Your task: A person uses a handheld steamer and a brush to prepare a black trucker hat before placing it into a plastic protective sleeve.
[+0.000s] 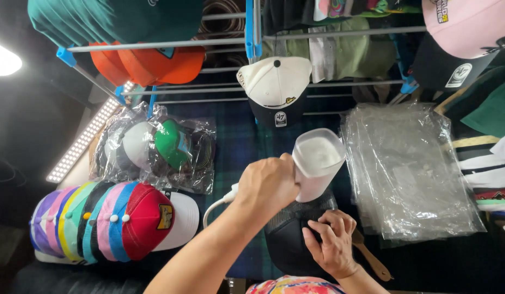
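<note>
- The left hand point(268, 182) is seen closed in a fist around the handle of a white handheld steamer point(317, 162); the handle itself is hidden by the fingers.
- The steamer is held just above the black cap point(289, 245), its translucent white head tilted up and to the right; whether it touches the cap cannot be told.
- A white cord point(215, 204) is seen leaving the steamer below the left wrist and curving down to the left.
- The right hand point(331, 244) is laid on the black cap, fingers spread and bent, pressing on the crown; it is not closed around anything.
- The black cap is located low in the middle of the view, on a dark plaid cloth point(239, 144), between the two hands.
- A wooden handle point(372, 261) is noted just right of the right hand, lying on the cloth.
- A stack of clear plastic bags point(408, 169) is recorded to the right of the steamer.
- Bagged caps point(160, 147), one green and white, are recorded to the left on the cloth.
- A nested row of coloured caps point(108, 220), red outermost, is recorded at lower left.
- A white and black cap point(275, 87) is hung on a wire rack point(318, 35) above, with orange caps point(154, 62) to its left.
</note>
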